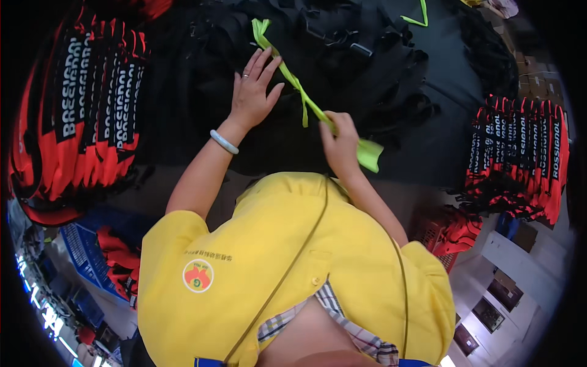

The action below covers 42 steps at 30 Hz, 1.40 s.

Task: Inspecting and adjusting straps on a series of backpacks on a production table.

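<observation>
A crumpled yellow-green strip of thin material (299, 92) runs slantwise over a heap of black straps and fabric (367, 79). My right hand (341, 144) is closed around its lower part, and a wider end sticks out beyond the hand. Near the upper part of the strip, my left hand (254, 92) lies with fingers stretched out, the fingertips beside or touching it. Dark buckles (361, 49) show among the black straps. How the strip passes under my right fingers is hidden.
Stacks of red and black straps or bags with white lettering stand at left (92, 104) and right (520, 153). Below them are a blue crate (85, 257) and a red basket (431, 232) with red pieces. Another green strip (419, 21) lies at the far right of the table.
</observation>
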### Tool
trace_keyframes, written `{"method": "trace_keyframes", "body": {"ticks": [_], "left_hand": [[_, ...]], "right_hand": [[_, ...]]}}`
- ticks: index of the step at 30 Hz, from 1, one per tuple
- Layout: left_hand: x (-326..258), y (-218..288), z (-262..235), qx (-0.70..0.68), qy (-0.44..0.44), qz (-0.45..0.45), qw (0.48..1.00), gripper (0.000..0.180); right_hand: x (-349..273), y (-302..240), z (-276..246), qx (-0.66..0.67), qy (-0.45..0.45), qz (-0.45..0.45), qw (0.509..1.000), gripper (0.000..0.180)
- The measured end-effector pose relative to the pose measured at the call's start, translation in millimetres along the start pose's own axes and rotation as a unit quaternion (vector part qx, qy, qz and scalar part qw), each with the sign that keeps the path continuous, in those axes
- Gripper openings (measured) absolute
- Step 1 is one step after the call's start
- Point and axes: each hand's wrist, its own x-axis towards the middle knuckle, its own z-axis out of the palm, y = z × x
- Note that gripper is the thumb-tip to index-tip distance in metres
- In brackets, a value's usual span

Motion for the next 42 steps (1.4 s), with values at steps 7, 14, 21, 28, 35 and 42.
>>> {"method": "trace_keyframes", "body": {"ticks": [7,14,21,28,35,42], "left_hand": [[-30,-1,-10,-0.036,0.101,-0.002,0.994,0.045],[-57,64,2,-0.467,0.001,-0.195,0.862,0.036],[-45,81,0,-0.602,-0.053,-0.204,0.770,0.023],[-123,88,-72,-0.570,-0.089,-0.237,0.781,0.015],[-134,120,-116,-0.551,0.157,-0.173,0.801,0.011],[-131,99,-132,-0.648,0.230,-0.221,0.692,0.017]], "right_hand": [[-44,-23,-45,0.096,-0.014,0.197,0.976,0.011],[-33,-63,-77,0.332,-0.056,0.207,0.919,0.009],[24,-72,-101,0.324,-0.053,0.111,0.938,0.012],[127,-49,-126,0.671,-0.233,0.029,0.704,0.062],[33,22,-85,0.285,-0.357,0.145,0.878,0.021],[7,142,-49,0.417,-0.289,0.526,0.683,0.073]]}}
